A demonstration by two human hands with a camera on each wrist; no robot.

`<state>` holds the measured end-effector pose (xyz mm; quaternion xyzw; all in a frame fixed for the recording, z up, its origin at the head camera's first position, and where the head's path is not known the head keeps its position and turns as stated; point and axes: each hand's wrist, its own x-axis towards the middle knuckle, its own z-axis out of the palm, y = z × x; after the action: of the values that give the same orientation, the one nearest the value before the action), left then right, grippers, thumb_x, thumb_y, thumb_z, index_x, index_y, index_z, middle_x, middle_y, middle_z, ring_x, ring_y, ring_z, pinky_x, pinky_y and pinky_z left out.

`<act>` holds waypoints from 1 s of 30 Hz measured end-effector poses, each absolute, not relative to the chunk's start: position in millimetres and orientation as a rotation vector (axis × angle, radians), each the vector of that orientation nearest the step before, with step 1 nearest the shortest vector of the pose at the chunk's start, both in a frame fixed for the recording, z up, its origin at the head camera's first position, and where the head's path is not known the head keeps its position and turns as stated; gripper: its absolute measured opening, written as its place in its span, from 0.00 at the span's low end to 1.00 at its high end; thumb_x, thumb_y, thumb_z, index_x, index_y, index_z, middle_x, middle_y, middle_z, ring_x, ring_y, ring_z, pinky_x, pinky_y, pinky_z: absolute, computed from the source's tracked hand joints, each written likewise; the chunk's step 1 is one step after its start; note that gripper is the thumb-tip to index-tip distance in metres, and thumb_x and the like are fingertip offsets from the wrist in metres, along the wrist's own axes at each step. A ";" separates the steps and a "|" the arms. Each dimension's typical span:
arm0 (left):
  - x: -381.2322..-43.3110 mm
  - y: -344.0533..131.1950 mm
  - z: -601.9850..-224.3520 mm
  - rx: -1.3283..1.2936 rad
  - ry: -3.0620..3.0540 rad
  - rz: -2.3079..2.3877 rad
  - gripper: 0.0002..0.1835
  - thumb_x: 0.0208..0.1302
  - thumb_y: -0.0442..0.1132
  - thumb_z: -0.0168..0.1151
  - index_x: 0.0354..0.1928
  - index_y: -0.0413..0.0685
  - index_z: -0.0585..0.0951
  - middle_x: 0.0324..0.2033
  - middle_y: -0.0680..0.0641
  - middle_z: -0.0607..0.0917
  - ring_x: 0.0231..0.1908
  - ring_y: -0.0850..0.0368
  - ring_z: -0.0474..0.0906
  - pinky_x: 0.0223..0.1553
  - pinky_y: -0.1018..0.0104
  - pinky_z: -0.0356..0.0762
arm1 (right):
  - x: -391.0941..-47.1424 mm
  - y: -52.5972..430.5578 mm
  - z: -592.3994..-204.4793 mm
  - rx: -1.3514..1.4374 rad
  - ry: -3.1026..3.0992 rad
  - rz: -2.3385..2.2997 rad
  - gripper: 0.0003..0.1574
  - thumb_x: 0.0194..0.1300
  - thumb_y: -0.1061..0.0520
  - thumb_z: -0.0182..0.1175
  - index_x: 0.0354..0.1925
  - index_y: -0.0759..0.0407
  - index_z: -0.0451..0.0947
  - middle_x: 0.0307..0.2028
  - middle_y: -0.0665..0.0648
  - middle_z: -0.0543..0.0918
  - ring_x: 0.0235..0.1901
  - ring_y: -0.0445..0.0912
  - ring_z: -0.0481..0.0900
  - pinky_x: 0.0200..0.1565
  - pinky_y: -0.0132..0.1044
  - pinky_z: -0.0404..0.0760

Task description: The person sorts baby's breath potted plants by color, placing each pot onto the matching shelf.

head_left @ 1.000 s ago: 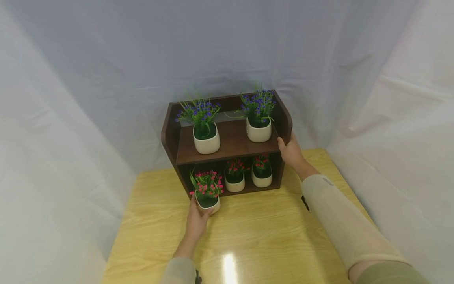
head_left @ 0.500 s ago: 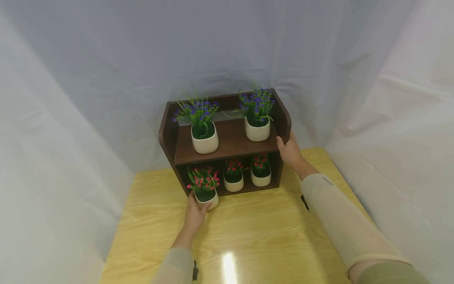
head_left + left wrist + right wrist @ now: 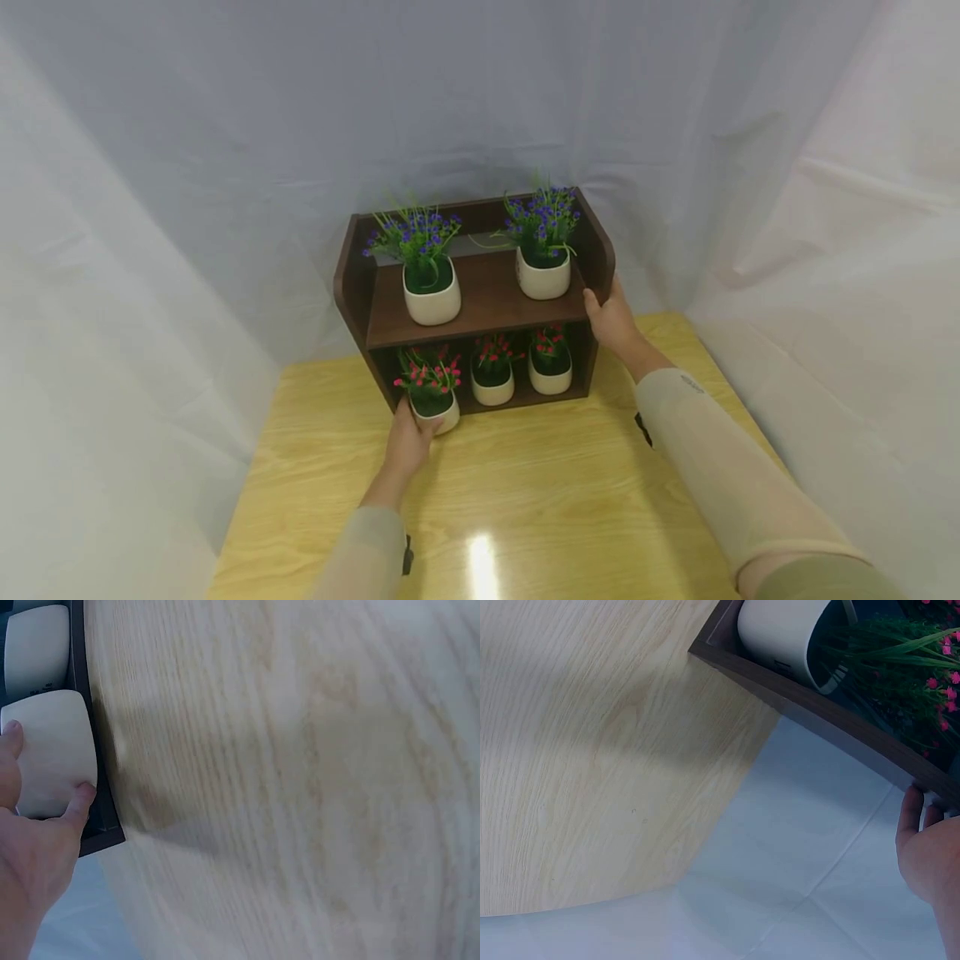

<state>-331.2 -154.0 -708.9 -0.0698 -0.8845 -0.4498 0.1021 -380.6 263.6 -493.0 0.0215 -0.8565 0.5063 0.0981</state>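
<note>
In the head view my left hand [image 3: 408, 443] grips a white pot of pink artificial flowers [image 3: 444, 414] at the lower left opening of a dark brown two-tier shelf [image 3: 487, 292]. In the left wrist view, thumb and fingers press opposite sides of this pot [image 3: 56, 750], which overlaps the shelf's bottom board [image 3: 105, 838]. Whether the pot rests on the board, I cannot tell. My right hand [image 3: 617, 323] holds the shelf's right side panel, thumb at its front edge. In the right wrist view its fingers [image 3: 910, 814] touch the panel's outer face.
Two white pots with reddish flowers, one in the middle [image 3: 492, 392] and one on the right [image 3: 551, 382], stand in the lower tier. Two purple-flowered pots, left [image 3: 432, 304] and right [image 3: 543, 282], stand above. The wooden table [image 3: 525, 483] is surrounded by pale curtains [image 3: 480, 100].
My left hand has moved the pink-flowered pot away from me, toward the lower tier's left end. The right hand stays on the side panel.
</note>
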 end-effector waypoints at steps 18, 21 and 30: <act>-332.0 -139.2 -647.2 -0.195 -2.865 -1.134 0.35 0.76 0.46 0.69 0.73 0.30 0.68 0.63 0.24 0.82 0.66 0.24 0.79 0.70 0.29 0.75 | -383.9 266.0 -496.8 0.039 -2.488 1.472 0.39 0.87 0.54 0.49 0.85 0.63 0.49 0.81 0.74 0.61 0.84 0.66 0.58 0.86 0.60 0.57; -330.1 -135.8 -635.7 -0.174 -2.914 -1.116 0.32 0.79 0.43 0.65 0.72 0.29 0.67 0.64 0.23 0.80 0.68 0.24 0.78 0.73 0.31 0.74 | -384.6 264.8 -496.9 0.045 -2.484 1.479 0.39 0.87 0.53 0.50 0.84 0.63 0.50 0.80 0.74 0.62 0.83 0.66 0.59 0.85 0.60 0.58; -336.1 -133.8 -625.6 -0.217 -2.947 -1.004 0.28 0.80 0.41 0.64 0.66 0.24 0.69 0.58 0.20 0.82 0.63 0.22 0.80 0.70 0.31 0.77 | -383.3 262.6 -497.4 0.039 -2.477 1.485 0.39 0.87 0.54 0.49 0.84 0.64 0.49 0.80 0.74 0.62 0.83 0.66 0.60 0.85 0.60 0.59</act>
<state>-336.1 -133.8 -625.6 -0.0694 -0.9442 -0.3217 0.0106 -383.3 262.6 -497.4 0.0136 -0.8507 0.5102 0.1263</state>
